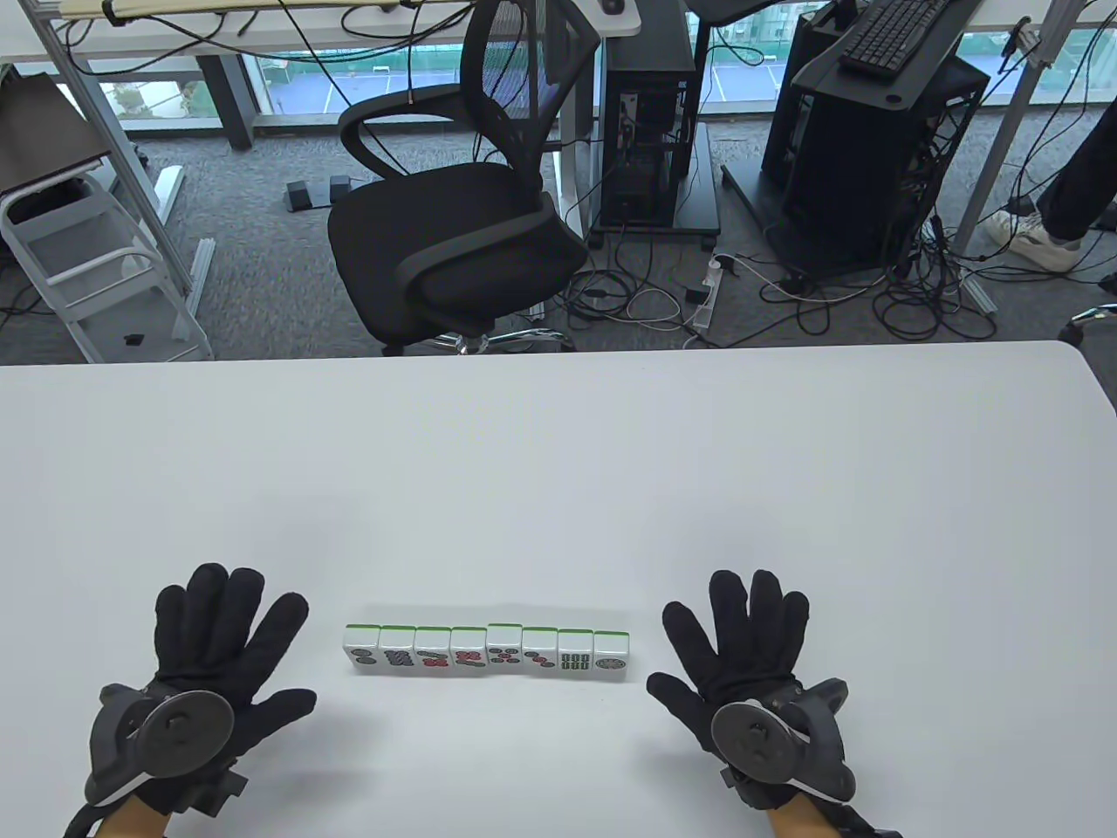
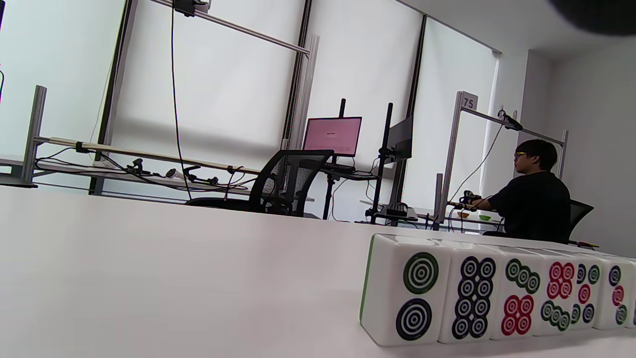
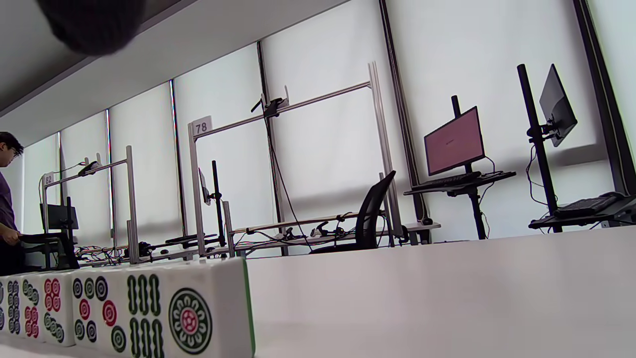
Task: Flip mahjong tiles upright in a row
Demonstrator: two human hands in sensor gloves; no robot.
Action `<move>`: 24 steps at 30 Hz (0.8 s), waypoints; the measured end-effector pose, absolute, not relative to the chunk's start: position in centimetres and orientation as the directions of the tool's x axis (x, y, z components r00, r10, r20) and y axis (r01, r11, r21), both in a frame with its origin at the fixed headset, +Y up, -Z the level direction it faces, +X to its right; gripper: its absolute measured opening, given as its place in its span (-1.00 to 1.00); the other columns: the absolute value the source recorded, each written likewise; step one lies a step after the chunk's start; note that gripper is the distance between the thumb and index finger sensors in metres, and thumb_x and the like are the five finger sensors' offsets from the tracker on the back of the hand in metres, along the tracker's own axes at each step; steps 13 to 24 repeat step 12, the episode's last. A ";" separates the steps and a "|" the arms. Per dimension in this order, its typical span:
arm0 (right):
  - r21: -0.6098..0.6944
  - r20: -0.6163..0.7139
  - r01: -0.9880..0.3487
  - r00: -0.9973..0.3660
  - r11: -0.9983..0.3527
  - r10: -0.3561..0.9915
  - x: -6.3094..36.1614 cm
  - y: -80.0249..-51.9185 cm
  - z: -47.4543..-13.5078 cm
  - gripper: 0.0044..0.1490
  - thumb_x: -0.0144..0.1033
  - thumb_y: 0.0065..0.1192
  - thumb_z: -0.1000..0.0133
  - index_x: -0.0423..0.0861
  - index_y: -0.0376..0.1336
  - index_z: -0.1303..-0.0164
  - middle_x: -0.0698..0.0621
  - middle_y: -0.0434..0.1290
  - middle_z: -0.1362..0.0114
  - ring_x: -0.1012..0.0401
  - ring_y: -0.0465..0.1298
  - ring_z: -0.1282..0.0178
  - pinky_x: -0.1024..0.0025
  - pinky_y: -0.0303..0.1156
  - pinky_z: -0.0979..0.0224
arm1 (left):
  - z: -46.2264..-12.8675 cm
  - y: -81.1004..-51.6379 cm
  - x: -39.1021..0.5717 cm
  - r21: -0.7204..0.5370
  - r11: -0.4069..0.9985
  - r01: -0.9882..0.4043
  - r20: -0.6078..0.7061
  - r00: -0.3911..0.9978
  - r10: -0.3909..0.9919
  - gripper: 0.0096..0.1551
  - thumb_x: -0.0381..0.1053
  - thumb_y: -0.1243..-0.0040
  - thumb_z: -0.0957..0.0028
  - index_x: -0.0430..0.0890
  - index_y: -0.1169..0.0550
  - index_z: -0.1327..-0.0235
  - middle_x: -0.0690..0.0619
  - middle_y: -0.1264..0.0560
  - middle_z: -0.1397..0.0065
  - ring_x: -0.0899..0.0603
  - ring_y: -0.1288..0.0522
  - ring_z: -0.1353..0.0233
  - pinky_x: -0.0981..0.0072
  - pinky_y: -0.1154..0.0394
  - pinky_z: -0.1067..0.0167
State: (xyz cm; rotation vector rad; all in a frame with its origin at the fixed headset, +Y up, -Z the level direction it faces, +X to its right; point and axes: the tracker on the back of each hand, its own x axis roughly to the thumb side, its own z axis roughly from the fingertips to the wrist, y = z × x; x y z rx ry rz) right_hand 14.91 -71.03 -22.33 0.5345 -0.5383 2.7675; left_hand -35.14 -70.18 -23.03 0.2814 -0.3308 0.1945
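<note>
A row of several white mahjong tiles (image 1: 486, 650) with green backs stands upright on the white table (image 1: 558, 454), faces toward me. My left hand (image 1: 222, 642) rests flat on the table left of the row, fingers spread, holding nothing. My right hand (image 1: 742, 633) rests flat to the right of the row, fingers spread, holding nothing. Neither hand touches the tiles. The left wrist view shows the row's left end (image 2: 422, 288). The right wrist view shows the row's right end (image 3: 191, 313). One tile near the middle (image 1: 504, 644) sits slightly farther back than the others.
A black office chair (image 1: 462, 227) stands beyond the table's far edge. Computer towers and cables sit on the floor behind it.
</note>
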 end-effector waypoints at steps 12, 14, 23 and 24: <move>-0.277 0.407 -0.320 -0.893 -0.906 0.191 14.5 -71.1 -22.3 0.03 0.28 -0.04 -0.06 0.38 -0.55 -0.40 0.06 -0.69 -0.58 -0.22 -0.59 -0.49 -0.44 -0.48 -0.45 | -23.1 -70.5 -35.1 0.217 0.954 -0.208 0.325 0.937 0.131 0.07 0.56 -0.06 0.36 0.49 0.08 -0.44 0.42 0.46 -0.64 -0.01 0.55 -0.71 -0.23 0.51 -0.61; -0.277 0.407 -0.320 -0.893 -0.906 0.191 14.5 -71.1 -22.3 0.03 0.28 -0.04 -0.06 0.38 -0.55 -0.40 0.06 -0.69 -0.58 -0.22 -0.59 -0.49 -0.44 -0.48 -0.45 | -23.1 -70.5 -35.1 0.217 0.954 -0.208 0.325 0.937 0.131 0.07 0.56 -0.06 0.36 0.49 0.08 -0.44 0.42 0.46 -0.64 -0.01 0.55 -0.71 -0.23 0.51 -0.61; -0.277 0.407 -0.320 -0.893 -0.906 0.191 14.5 -71.1 -22.3 0.03 0.28 -0.04 -0.06 0.38 -0.55 -0.40 0.06 -0.69 -0.58 -0.22 -0.59 -0.49 -0.44 -0.48 -0.45 | -23.1 -70.5 -35.1 0.217 0.954 -0.208 0.325 0.937 0.131 0.07 0.56 -0.06 0.36 0.49 0.08 -0.44 0.42 0.46 -0.64 -0.01 0.55 -0.71 -0.23 0.51 -0.61; -0.277 0.407 -0.320 -0.893 -0.906 0.191 14.5 -71.1 -22.3 0.03 0.28 -0.04 -0.06 0.38 -0.55 -0.40 0.06 -0.69 -0.58 -0.22 -0.59 -0.49 -0.44 -0.48 -0.45 | -23.1 -70.5 -35.1 0.217 0.954 -0.208 0.325 0.937 0.131 0.07 0.56 -0.06 0.36 0.49 0.08 -0.44 0.42 0.46 -0.64 -0.01 0.55 -0.71 -0.23 0.51 -0.61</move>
